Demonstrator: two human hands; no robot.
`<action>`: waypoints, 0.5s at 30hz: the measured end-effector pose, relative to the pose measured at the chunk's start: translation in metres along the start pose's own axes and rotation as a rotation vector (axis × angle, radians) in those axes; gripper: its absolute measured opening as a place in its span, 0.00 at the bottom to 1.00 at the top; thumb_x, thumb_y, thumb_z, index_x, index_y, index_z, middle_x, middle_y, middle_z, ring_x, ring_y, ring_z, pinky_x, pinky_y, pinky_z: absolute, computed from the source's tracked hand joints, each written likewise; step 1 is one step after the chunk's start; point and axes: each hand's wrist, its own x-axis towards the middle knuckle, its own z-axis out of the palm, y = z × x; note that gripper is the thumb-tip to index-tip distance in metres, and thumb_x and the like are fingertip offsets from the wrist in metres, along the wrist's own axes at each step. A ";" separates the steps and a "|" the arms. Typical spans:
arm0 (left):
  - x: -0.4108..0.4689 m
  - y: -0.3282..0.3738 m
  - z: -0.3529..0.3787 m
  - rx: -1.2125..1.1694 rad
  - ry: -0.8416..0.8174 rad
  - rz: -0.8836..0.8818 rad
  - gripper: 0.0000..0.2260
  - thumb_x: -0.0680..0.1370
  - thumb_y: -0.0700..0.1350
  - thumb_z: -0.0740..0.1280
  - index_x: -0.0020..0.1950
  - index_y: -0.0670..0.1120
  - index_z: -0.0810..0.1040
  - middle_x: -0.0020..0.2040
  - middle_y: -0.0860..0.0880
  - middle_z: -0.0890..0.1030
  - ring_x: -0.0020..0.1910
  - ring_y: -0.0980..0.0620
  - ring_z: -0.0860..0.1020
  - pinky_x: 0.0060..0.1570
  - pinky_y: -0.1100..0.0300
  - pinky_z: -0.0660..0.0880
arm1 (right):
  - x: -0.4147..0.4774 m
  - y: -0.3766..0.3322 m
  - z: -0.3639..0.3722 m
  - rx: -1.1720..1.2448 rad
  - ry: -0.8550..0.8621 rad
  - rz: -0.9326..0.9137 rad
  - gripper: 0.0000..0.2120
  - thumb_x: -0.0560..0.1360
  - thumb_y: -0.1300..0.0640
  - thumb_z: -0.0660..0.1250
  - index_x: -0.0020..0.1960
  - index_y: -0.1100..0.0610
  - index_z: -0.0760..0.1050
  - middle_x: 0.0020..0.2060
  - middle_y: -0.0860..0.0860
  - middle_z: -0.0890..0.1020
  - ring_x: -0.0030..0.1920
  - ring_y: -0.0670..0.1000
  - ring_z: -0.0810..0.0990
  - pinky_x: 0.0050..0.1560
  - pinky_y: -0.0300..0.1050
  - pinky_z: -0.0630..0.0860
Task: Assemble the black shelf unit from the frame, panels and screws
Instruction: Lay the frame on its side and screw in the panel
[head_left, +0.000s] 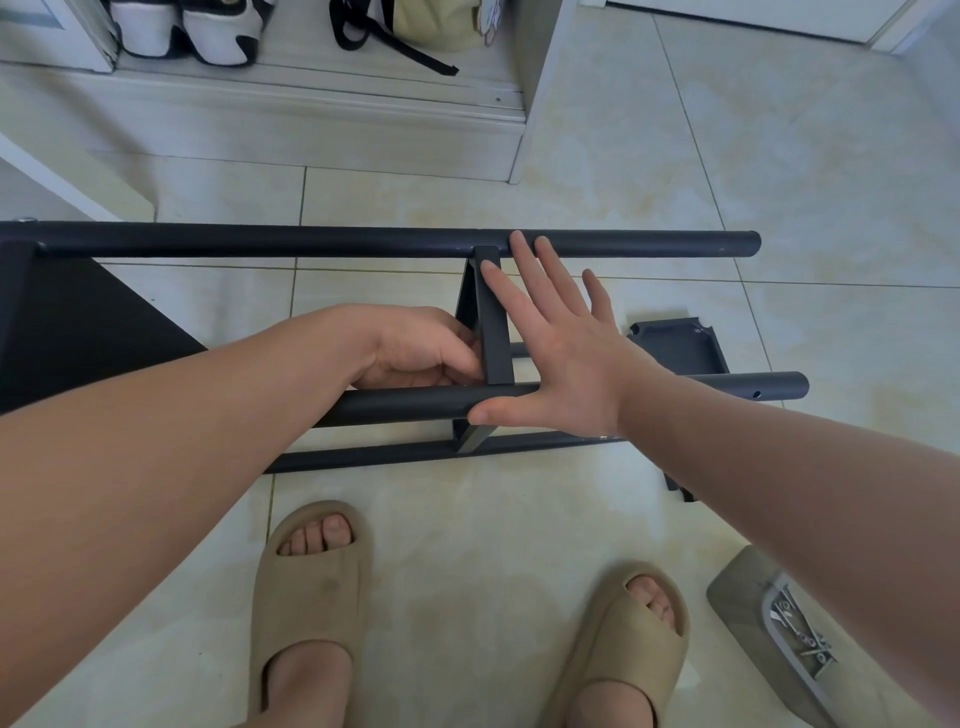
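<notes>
The black shelf frame lies on its side on the tiled floor, with a far tube (363, 241) and a near tube (405, 405) running left to right. A black panel (493, 322) stands on edge between the two tubes. My left hand (421, 348) curls its fingers against the panel's left face just above the near tube. My right hand (561, 338) presses flat on the panel's right side, fingers straight, thumb along the near tube. Another fitted panel (78, 322) shows at the left. A loose black panel (680, 345) lies on the floor behind my right wrist.
A grey tray (800, 634) holding several screws lies on the floor at the lower right. My feet in beige slippers (311, 597) stand just in front of the frame. A white cabinet (311, 119) with shoes and a bag stands behind.
</notes>
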 end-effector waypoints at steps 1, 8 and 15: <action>0.000 0.000 0.000 0.000 0.001 0.002 0.09 0.77 0.31 0.65 0.56 0.37 0.79 0.47 0.40 0.83 0.41 0.49 0.83 0.42 0.59 0.81 | 0.000 0.000 0.000 0.000 0.000 0.000 0.59 0.62 0.18 0.53 0.81 0.46 0.32 0.79 0.50 0.30 0.78 0.52 0.28 0.77 0.65 0.36; -0.003 0.000 0.001 0.004 -0.033 -0.003 0.10 0.79 0.33 0.64 0.50 0.40 0.84 0.44 0.42 0.84 0.40 0.50 0.83 0.41 0.60 0.80 | 0.000 0.000 0.000 -0.006 -0.002 0.000 0.59 0.62 0.17 0.52 0.80 0.46 0.32 0.79 0.49 0.30 0.78 0.52 0.28 0.77 0.65 0.36; -0.004 -0.002 0.000 0.107 0.007 0.030 0.06 0.78 0.35 0.65 0.52 0.37 0.80 0.43 0.41 0.83 0.39 0.48 0.82 0.41 0.61 0.79 | 0.001 0.001 0.001 0.002 0.004 0.003 0.59 0.62 0.18 0.52 0.81 0.46 0.32 0.79 0.49 0.30 0.78 0.52 0.28 0.77 0.65 0.36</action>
